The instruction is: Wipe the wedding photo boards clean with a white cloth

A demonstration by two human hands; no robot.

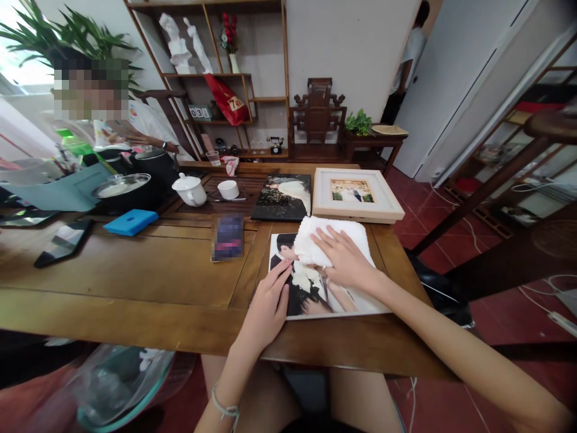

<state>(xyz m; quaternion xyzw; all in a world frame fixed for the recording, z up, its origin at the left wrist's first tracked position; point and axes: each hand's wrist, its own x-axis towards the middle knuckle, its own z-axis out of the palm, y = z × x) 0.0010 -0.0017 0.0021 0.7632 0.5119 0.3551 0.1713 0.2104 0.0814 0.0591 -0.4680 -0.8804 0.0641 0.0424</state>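
Note:
A wedding photo panel (311, 300) lies flat near the front edge of the wooden table, showing a couple and white flowers. My left hand (273, 294) rests on its left side with the fingers stretched out flat. On the photo's upper part is a folded white towel (360, 234). My right hand (345, 255) lies on this towel, fingers spread and pressing down; a ring shows on it. The towel and both hands cover parts of the picture. Just behind are a dark photo panel (282, 198) with a white dress and a white-framed photo (356, 210).
On the wooden table (180, 270) are a small dark packet (228, 237), a blue block (130, 222), a white lidded cup (189, 189), a white bowl (228, 190) and a black pot (121, 195). A person (148, 123) sits at the far left. A lined bin (126, 385) stands below.

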